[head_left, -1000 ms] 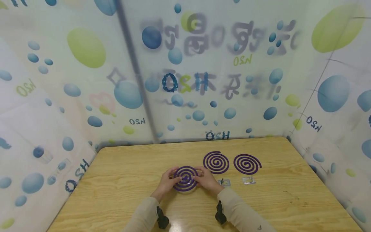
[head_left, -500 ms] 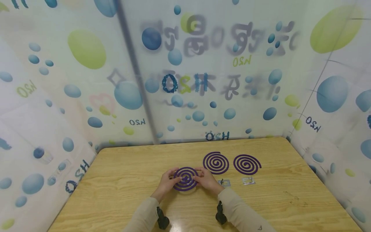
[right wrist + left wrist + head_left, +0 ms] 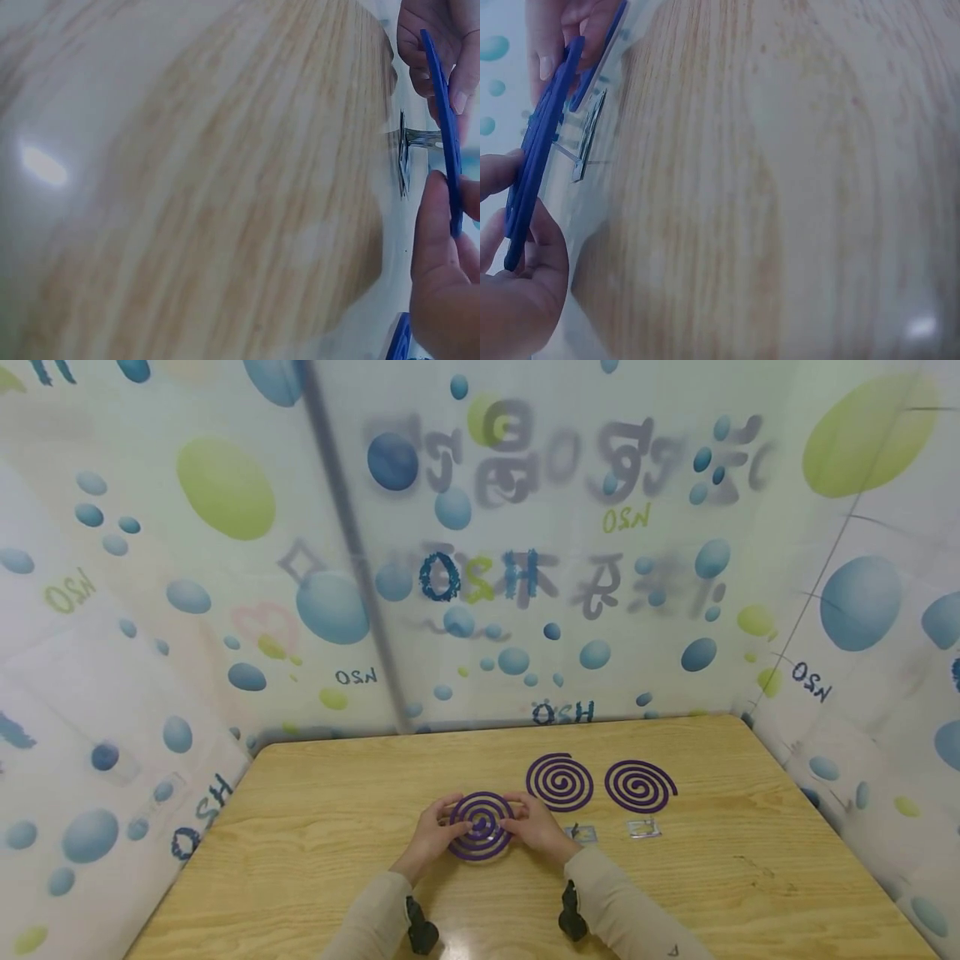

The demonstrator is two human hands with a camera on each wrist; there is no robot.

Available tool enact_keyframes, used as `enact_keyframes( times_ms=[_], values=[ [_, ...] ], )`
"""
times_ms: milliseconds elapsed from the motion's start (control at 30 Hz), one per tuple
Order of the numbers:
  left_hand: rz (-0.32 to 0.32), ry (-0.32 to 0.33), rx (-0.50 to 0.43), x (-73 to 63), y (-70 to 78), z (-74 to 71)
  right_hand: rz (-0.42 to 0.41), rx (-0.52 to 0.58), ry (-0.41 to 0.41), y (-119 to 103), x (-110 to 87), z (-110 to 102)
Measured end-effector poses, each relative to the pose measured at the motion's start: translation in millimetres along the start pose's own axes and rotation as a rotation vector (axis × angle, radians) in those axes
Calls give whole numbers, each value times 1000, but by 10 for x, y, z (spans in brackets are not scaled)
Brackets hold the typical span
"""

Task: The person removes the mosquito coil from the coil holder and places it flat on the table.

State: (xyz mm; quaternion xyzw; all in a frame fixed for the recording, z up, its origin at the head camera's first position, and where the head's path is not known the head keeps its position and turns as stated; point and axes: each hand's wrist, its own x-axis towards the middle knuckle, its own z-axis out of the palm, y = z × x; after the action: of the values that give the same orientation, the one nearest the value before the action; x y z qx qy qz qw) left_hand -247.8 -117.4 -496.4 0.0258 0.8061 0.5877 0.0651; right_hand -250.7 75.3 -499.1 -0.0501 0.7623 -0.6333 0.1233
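Note:
A dark purple mosquito coil (image 3: pixel 478 824) is held between both hands near the front middle of the table. My left hand (image 3: pixel 431 833) pinches its left side, thumb on top and fingers beneath. The right hand (image 3: pixel 540 830) grips the opposite edge the same way. In the wrist views the coil (image 3: pixel 541 150) shows edge-on, raised off the tabletop. Just under it stands a small metal coil stand (image 3: pixel 404 154) with its prong rising toward the coil; from the head it is mostly hidden by the spiral.
Two more purple coils, a nearer one (image 3: pixel 560 782) and a right-hand one (image 3: pixel 637 786), lie at the back right. Two flat metal stands (image 3: pixel 581 832) (image 3: pixel 643 828) lie in front of them. Patterned curtains (image 3: pixel 480 677) enclose the wooden table (image 3: pixel 315 827).
The coil's near edge has shifted slightly toward the person as its tilt changed. Both hands keep their hold almost in place; the other coils and stands have not moved.

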Motion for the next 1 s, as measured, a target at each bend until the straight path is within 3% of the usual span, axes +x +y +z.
enact_keyframes(
  times_ms=[700,1000],
  values=[
    [-1,-22,-4,17,-17,-22,-3,2,16,-20,-4,-4],
    [-47,-50,-16,-1,-35,-28,21,12,5,-28,-16,-17]
  ],
)
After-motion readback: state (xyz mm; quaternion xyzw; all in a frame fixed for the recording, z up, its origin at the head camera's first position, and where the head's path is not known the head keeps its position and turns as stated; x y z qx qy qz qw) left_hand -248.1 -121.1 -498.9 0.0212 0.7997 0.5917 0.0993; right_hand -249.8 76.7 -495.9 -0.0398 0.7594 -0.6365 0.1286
